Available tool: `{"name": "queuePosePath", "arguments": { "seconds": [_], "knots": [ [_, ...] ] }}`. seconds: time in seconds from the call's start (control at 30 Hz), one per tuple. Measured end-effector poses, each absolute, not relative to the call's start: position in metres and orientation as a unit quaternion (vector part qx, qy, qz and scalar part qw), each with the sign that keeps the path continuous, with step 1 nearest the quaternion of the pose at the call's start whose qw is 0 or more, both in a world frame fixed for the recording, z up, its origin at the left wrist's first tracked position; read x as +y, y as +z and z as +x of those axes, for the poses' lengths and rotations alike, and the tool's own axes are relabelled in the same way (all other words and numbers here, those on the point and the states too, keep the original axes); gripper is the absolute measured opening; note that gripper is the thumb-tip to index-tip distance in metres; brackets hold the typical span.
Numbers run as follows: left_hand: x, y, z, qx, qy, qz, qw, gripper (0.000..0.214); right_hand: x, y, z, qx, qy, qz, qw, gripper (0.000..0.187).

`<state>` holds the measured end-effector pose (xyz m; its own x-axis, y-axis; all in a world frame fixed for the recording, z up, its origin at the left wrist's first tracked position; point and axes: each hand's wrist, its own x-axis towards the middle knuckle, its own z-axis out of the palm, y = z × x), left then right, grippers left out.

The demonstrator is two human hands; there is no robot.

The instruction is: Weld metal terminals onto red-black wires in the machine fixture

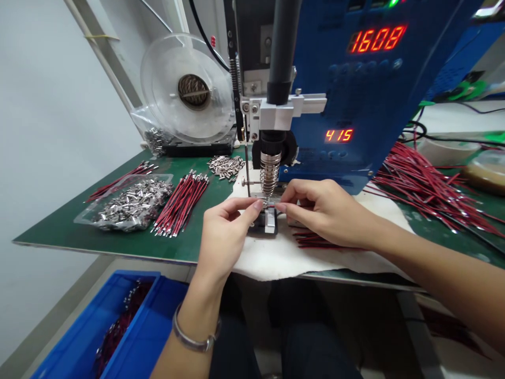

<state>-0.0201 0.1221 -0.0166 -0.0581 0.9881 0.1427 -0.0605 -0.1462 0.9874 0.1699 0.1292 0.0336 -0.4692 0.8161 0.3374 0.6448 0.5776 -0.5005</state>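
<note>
My left hand is at the left of a small metal fixture, thumb and forefinger pressed together. Anything between those fingertips is too small to make out. From the right, my right hand pinches at the same fixture, and what it grips is hidden by the fingers. Just above both sets of fingertips hangs the spring-wrapped soldering head of a blue machine. Below my right hand, several red and black wires lie on a white cloth.
Left on the green table are a clear tray of metal connectors, a wire bundle and a pile of metal parts. A large reel stands behind. Red-black wires spread at right. Blue bins stand below.
</note>
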Motion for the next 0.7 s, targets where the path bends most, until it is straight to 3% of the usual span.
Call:
{"name": "queuePosePath", "arguments": {
  "seconds": [0.7],
  "knots": [
    [0.1235,-0.0177,-0.0203,0.478,0.557,0.509,0.450,0.027,0.1292,0.0330,0.1692,-0.846,0.150,-0.437,0.266,0.017]
  ]
}}
